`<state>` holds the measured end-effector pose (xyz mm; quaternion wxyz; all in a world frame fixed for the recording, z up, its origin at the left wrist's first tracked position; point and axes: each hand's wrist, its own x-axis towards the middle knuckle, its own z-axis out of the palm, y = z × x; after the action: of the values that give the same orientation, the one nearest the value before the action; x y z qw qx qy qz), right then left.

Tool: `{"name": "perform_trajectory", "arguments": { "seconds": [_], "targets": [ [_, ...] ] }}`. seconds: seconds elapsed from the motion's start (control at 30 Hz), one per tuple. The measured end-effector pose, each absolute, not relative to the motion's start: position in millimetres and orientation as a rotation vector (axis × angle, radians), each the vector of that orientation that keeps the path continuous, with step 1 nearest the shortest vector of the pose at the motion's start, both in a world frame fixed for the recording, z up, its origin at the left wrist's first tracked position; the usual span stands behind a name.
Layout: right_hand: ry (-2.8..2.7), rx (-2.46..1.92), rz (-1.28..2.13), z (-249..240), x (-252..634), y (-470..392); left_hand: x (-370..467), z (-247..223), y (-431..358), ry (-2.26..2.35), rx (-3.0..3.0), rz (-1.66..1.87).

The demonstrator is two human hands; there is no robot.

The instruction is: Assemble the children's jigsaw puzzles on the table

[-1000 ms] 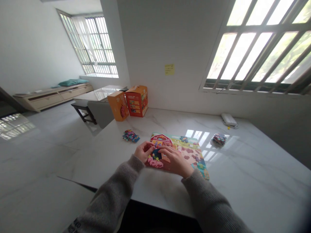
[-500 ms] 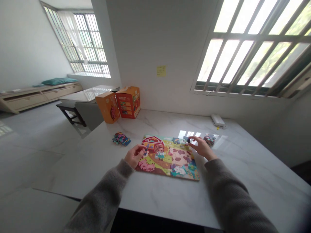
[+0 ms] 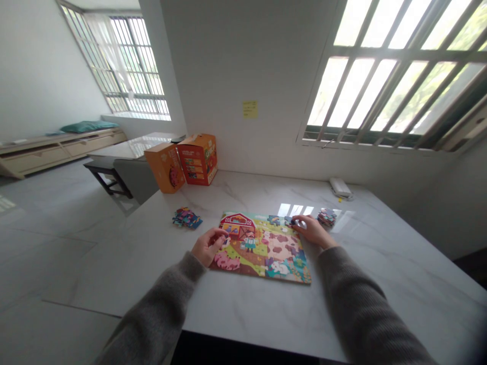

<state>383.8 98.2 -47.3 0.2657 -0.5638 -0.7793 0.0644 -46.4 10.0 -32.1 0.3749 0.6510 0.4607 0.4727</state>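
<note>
a marbled desk (image 3: pixel 243 309) carries a puzzle (image 3: pixel 262 248) printed with a farm scene, lying flat in the middle, while a red box (image 3: pixel 199 165) and an orange box (image 3: pixel 163 167) stand side by side at its far left. the left hand (image 3: pixel 206 247) rests at the puzzle's left edge, fingers bent and thumb close to them; whether anything is pinched there cannot be told. the right hand (image 3: pixel 312 231) reaches over the far right corner, thumb and fingertips pinching the right piece (image 3: pixel 288 221). the left pile (image 3: pixel 186 218) lies beyond the left hand, the right pile (image 3: pixel 326 217) just beyond the right. a second ago both hands met over the puzzle's left half, and only the left piece (image 3: pixel 273 219) showed at the far edge; now the hands are well apart and it has a neighbour. the handling appears to have shifted to that edge, where dark blue pieces seem to be gathering; whether they lie on the puzzle or sit in it cannot be told.
</note>
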Motion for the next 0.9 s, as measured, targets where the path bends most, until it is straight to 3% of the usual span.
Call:
{"name": "perform_trajectory", "arguments": {
  "seconds": [0.57, 0.73, 0.9],
  "targets": [
    [-2.063, -1.457, 0.264, -47, 386, 92, -69, -30, 22, 1.237, 1.629, 1.381],
    [-2.048, -1.340, 0.190, -44, 385, 84, -135, -29, 49, 1.756, 1.707, 1.544],
    [-2.050, -1.287, 0.045, -32, 374, 74, -176, -38, 64, 2.249, 1.920, 1.328]
  ]
}}
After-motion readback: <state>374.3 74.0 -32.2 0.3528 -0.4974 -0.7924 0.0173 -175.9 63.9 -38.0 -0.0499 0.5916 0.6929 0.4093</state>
